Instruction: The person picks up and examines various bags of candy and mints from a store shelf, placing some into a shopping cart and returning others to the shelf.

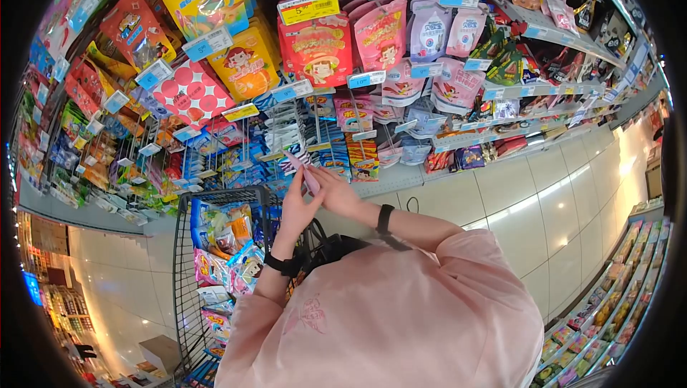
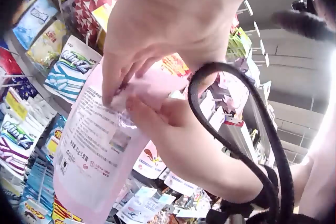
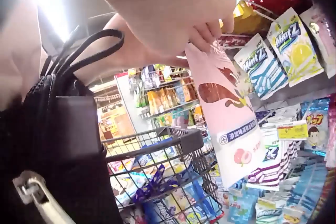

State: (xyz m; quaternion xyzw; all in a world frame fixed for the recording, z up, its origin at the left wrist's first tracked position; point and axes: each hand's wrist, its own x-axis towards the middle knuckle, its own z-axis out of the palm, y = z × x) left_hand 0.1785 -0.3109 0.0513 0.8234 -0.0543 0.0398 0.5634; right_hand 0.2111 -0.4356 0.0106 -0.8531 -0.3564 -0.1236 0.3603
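Note:
A pink pouch of sweets (image 1: 311, 183) is held up in front of the chest by both hands. My left hand (image 1: 295, 205) pinches its top edge, and my right hand (image 1: 339, 193) grips the same end close beside it. The left wrist view shows the printed back of the pouch (image 2: 94, 148), with fingers of both hands bunched at its top. From the right wrist, the front of the pouch (image 3: 231, 121) shows a peach picture, and it hangs down below the fingers.
A black wire shopping cart (image 1: 183, 259) holding several candy bags (image 1: 243, 266) stands at the left. Ahead, shelves and hooks carry hanging candy pouches (image 1: 315, 48) with price tags (image 1: 366, 79). Tiled floor (image 1: 515, 195) runs along the right, with another shelf (image 1: 615, 302) beyond it.

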